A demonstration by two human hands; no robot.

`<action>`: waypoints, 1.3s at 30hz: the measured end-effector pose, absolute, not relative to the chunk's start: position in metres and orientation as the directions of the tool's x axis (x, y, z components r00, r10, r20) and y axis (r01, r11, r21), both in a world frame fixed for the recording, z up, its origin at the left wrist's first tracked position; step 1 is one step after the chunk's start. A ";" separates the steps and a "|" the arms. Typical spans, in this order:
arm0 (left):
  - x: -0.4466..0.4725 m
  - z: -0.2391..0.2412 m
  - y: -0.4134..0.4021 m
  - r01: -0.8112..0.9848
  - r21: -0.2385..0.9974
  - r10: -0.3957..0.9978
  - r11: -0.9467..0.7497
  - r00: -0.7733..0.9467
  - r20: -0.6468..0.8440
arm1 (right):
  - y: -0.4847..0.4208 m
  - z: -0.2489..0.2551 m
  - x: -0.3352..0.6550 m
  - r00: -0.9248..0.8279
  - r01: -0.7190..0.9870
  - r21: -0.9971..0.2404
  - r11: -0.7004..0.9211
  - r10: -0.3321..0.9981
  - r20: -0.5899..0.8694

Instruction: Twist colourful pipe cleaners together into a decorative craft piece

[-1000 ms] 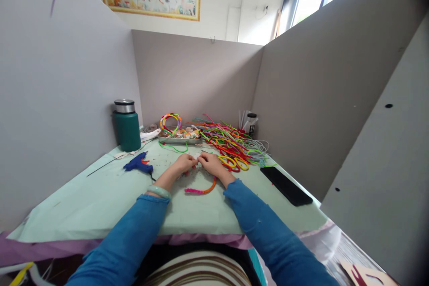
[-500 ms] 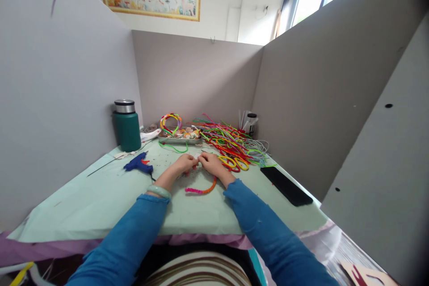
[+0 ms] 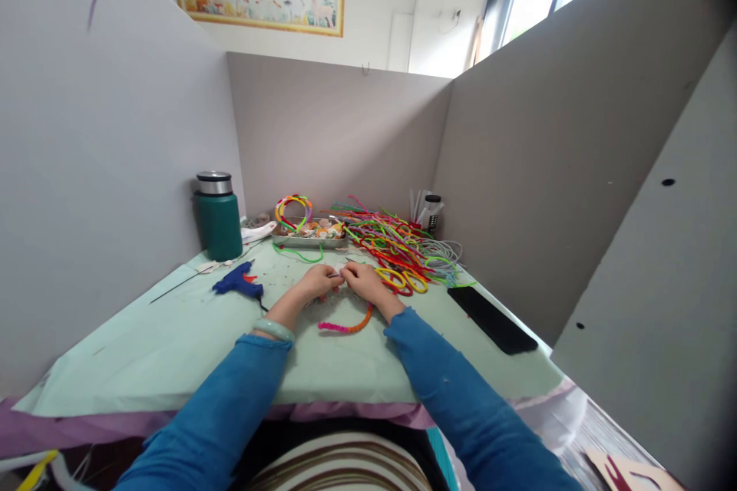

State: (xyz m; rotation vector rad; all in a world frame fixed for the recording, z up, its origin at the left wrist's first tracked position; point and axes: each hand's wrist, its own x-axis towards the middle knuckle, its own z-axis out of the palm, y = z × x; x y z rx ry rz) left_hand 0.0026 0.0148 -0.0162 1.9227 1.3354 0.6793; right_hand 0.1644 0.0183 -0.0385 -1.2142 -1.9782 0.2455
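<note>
My left hand (image 3: 314, 283) and my right hand (image 3: 361, 281) meet fingertip to fingertip over the pale green table cover (image 3: 173, 345), both pinched on a small whitish piece (image 3: 338, 271) too small to name. A curved orange and pink fuzzy band (image 3: 348, 324) lies on the cover just in front of my wrists and runs up under my right hand. A pale bangle sits on my left wrist. Both arms are in blue sleeves.
A blue glue gun (image 3: 238, 281) lies left of my hands, a green flask (image 3: 217, 215) behind it. A metal tray (image 3: 311, 233) of small bits and a coloured hoop (image 3: 293, 209) stand at the back. Coloured pipe cleaners (image 3: 397, 244) pile up at right, a black phone (image 3: 490, 318) beyond.
</note>
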 end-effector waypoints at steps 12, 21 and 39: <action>0.003 -0.016 0.014 0.530 0.813 0.938 -0.240 0.343 0.053 | 0.020 -0.040 0.164 -0.230 0.667 -0.529 0.524 0.821 0.522; 0.002 -0.015 0.014 0.606 0.756 0.948 -0.249 0.311 0.063 | 0.017 -0.036 0.164 -0.228 0.674 -0.536 0.508 0.834 0.503; 0.004 -0.014 0.018 0.567 0.745 0.935 -0.351 0.260 0.243 | 0.016 -0.034 0.163 -0.245 0.663 -0.548 0.510 0.840 0.485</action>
